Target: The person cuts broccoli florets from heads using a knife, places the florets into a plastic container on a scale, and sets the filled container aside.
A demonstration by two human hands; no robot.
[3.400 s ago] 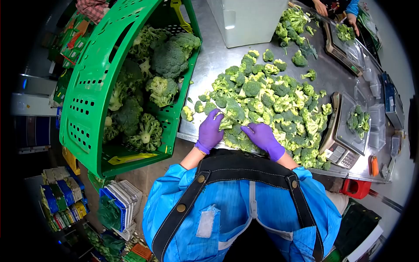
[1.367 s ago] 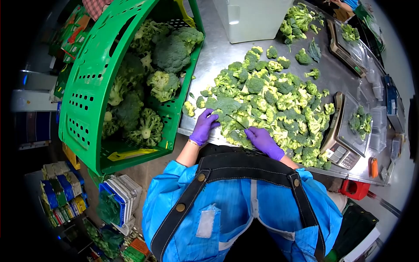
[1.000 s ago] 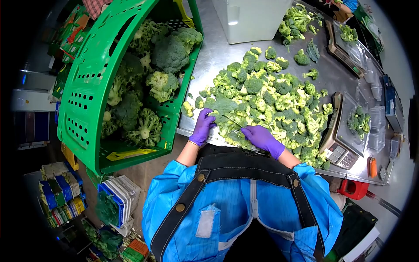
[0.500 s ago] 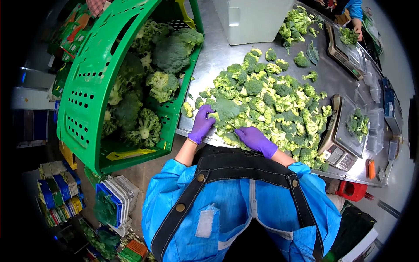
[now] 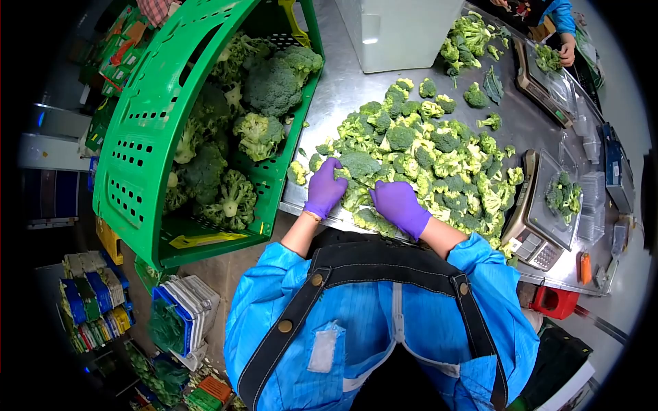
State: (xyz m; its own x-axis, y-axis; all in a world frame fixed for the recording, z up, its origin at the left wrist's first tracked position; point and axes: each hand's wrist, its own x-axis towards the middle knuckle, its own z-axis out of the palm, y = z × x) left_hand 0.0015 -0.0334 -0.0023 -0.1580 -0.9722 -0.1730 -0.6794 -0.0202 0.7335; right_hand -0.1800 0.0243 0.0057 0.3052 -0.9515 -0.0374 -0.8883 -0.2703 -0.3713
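Observation:
My left hand point(image 5: 325, 186), in a purple glove, is closed on a broccoli head point(image 5: 360, 163) at the near edge of the metal table. My right hand point(image 5: 401, 207), gloved the same way, is closed just to its right. From its fingers a thin strip points at the broccoli head; it looks like the blade of a small knife point(image 5: 360, 183), the handle hidden in my palm. Cut broccoli florets point(image 5: 445, 164) lie in a wide pile beyond and right of both hands.
A tilted green crate point(image 5: 140, 154) with large broccoli heads stands at left. At the back is a pale grey bin point(image 5: 404, 34). Two scales point(image 5: 538, 240) with broccoli on them stand at right, near clear plastic trays point(image 5: 591, 205). Another person's hand point(image 5: 567, 51) is at the far scale.
My left hand has turned slightly, and the broccoli head in it has tilted. My right hand has shifted a little up and right, with the thin blade now nearer the head.

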